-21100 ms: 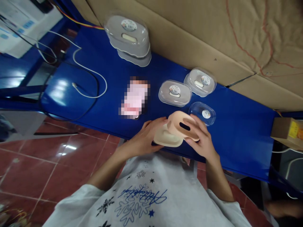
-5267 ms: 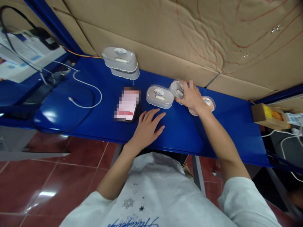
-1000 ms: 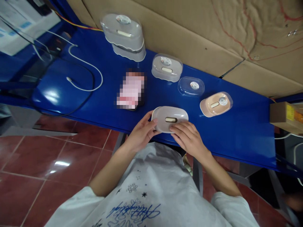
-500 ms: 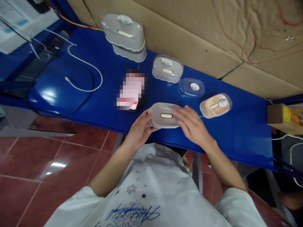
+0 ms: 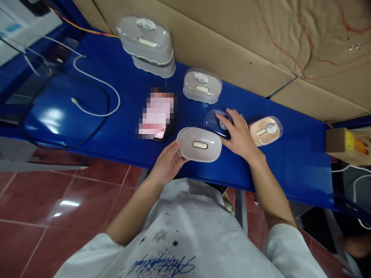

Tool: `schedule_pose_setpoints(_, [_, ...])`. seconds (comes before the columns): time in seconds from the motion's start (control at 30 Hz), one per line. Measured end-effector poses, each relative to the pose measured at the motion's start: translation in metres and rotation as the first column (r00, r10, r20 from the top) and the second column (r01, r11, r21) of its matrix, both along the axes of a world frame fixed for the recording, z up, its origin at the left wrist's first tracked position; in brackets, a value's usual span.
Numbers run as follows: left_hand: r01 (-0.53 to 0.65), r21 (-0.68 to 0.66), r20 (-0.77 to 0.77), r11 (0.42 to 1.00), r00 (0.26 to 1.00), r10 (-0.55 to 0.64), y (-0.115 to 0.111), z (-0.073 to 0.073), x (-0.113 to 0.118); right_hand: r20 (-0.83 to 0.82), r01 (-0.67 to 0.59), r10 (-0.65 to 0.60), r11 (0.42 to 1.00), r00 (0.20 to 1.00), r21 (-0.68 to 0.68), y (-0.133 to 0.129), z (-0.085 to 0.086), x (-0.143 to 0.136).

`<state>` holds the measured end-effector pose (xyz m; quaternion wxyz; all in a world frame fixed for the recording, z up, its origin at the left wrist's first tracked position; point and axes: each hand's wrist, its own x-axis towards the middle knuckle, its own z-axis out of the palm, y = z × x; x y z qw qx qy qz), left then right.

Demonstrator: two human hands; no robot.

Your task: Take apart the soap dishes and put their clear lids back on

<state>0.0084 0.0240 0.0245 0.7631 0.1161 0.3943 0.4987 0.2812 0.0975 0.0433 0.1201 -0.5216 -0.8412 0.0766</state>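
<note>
My left hand (image 5: 169, 161) grips the left end of a grey oval box (image 5: 188, 146) with a cream slot on top, held over the table's front edge. My right hand (image 5: 238, 133) is on a clear oval lid (image 5: 213, 122) with a round sticker, its thumb and fingers around the lid's right side. Right of that hand lies a peach oval box (image 5: 257, 135) under a clear cover. Behind the lid stands a grey box with a clear cover (image 5: 191, 89).
A taller stack of grey covered boxes (image 5: 156, 48) stands at the back left of the blue table (image 5: 298, 162). A phone (image 5: 158, 116) lies left of centre. Cables (image 5: 116, 90) curl at the left. A cardboard box (image 5: 336, 144) is at the right edge.
My right hand has left the grey box, reached forward and taken hold of the clear lid, which has shifted left and nearer. The grey box stays in my left hand.
</note>
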Motion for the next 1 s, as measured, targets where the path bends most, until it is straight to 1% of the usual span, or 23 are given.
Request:
schedule_pose_setpoints(0.07, [0.008, 0.012, 0.008, 1.0, 1.0, -0.009, 0.001, 0.0, 0.0, -0.061, 0.036, -0.038, 0.999, 0.997, -0.026, 0.0, 0.003, 0.002])
schedule_pose_setpoints(0.1, [0.016, 0.013, 0.014, 1.0, 1.0, -0.016, 0.001, 0.0, 0.0, -0.102, 0.055, -0.057, 0.998, 0.993, -0.018, 0.0, 0.006, 0.001])
schedule_pose_setpoints(0.17, [0.029, 0.013, 0.025, 0.999, 0.999, -0.03, 0.001, -0.001, -0.001, -0.196, 0.046, -0.042, 0.999, 0.98, 0.017, -0.003, 0.015, -0.003])
schedule_pose_setpoints(0.23, [0.031, 0.014, 0.033, 0.999, 0.999, -0.031, 0.001, -0.002, -0.001, -0.275, -0.055, 0.059, 0.998, 0.96, 0.019, -0.011, 0.023, -0.011])
schedule_pose_setpoints(0.3, [0.025, 0.02, 0.042, 0.999, 0.999, -0.026, 0.001, -0.003, -0.001, -0.306, -0.184, 0.176, 0.983, 0.936, 0.002, -0.021, 0.027, -0.021])
schedule_pose_setpoints(0.37, [0.031, 0.033, 0.056, 0.999, 0.998, -0.033, 0.001, -0.003, -0.002, -0.298, -0.262, 0.249, 0.965, 0.922, -0.002, -0.03, 0.026, -0.03])
schedule_pose_setpoints(0.47, [0.042, 0.046, 0.073, 0.998, 0.996, -0.045, 0.002, -0.003, -0.002, -0.275, -0.306, 0.298, 0.952, 0.914, 0.015, -0.038, 0.02, -0.04])
schedule_pose_setpoints(0.63, [0.049, 0.021, 0.083, 0.999, 0.995, -0.05, 0.002, -0.001, -0.003, -0.221, -0.311, 0.304, 0.95, 0.927, 0.003, -0.04, 0.016, -0.045])
schedule_pose_setpoints(0.77, [0.016, 0.012, 0.093, 1.0, 0.996, -0.017, 0.003, -0.001, -0.002, -0.182, -0.323, 0.324, 0.946, 0.928, 0.037, -0.04, 0.012, -0.049])
schedule_pose_setpoints(0.83, [0.006, 0.014, 0.091, 1.0, 0.996, -0.008, 0.003, -0.001, -0.003, -0.16, -0.324, 0.324, 0.946, 0.932, 0.028, -0.041, 0.01, -0.051])
schedule_pose_setpoints(1.0, [0.044, 0.002, 0.075, 0.999, 0.996, -0.044, 0.003, -0.002, -0.002, -0.163, -0.329, 0.323, 0.944, 0.932, -0.008, -0.037, 0.01, -0.047])
